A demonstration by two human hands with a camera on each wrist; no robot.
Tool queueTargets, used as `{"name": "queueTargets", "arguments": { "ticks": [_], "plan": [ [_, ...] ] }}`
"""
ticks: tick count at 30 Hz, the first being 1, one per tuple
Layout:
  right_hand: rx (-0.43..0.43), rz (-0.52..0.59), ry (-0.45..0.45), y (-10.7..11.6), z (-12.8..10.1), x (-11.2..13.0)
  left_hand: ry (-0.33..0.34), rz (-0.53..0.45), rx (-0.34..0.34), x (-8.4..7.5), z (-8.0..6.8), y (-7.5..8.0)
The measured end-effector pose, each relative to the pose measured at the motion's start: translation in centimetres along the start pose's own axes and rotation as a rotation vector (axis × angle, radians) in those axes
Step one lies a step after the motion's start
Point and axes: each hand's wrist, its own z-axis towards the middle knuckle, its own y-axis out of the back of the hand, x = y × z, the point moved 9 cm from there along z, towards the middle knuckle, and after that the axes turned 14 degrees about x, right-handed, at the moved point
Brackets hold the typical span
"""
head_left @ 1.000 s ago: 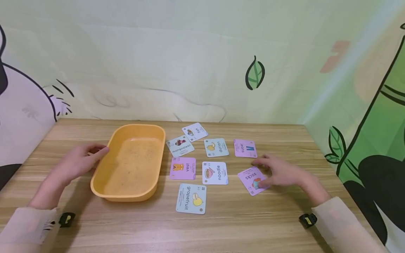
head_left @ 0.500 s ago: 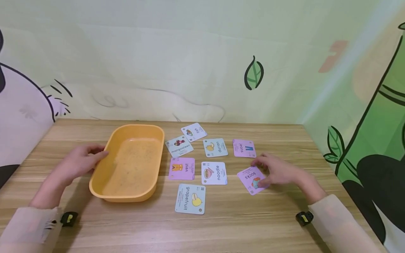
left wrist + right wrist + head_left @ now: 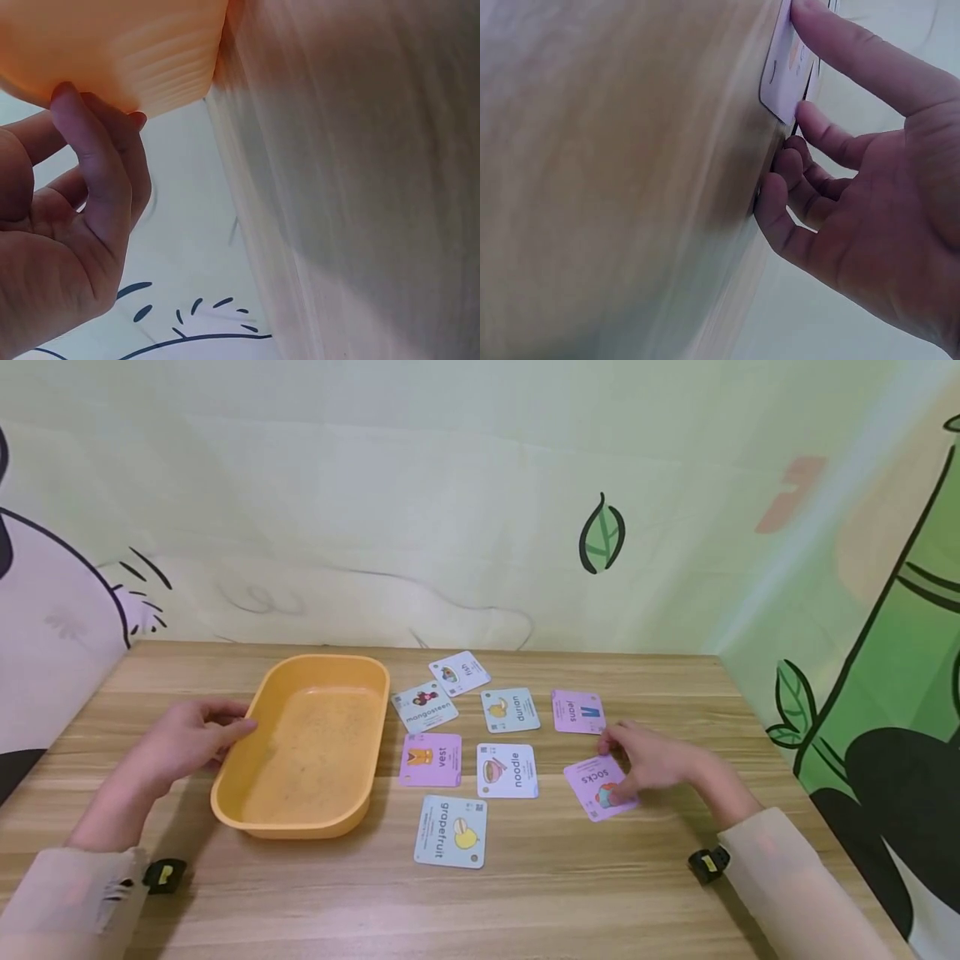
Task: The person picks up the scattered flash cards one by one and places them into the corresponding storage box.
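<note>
Partly covered: socks card (image 3: 591, 782), pinched by right hand (image 3: 654, 758); left hand (image 3: 186, 739), curled, grips tray (image 3: 318, 768), head view hiding some fingertips.

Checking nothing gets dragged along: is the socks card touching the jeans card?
Apart. The head view shows a strip of wooden tabletop between the socks card and the jeans card beyond it.

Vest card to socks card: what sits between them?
The noodle card lies between the vest card and the socks card, with a strip of bare tabletop on either side of it. The head view shows this.
</note>
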Motion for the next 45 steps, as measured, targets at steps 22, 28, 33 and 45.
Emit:
{"name": "queueTargets", "arguments": {
  "ticks": [22,28,33,45],
  "plan": [
    [-0.061,0.179,0.062,0.21,0.22,0.01,-0.004,-0.057,0.073,0.62,-0.20,0.01],
    [-0.082,0.210,0.092,0.46,-0.11,0.36,0.003,-0.056,0.091,0.76,-0.12,0.08],
    [-0.088,0.317,0.114,0.49,-0.21,0.16,0.009,-0.062,0.097,0.72,-0.05,0.10],
    [-0.060,0.663,0.160,0.67,0.12,-0.47,0.019,-0.060,0.096,0.55,-0.02,0.11]
  ]
}}
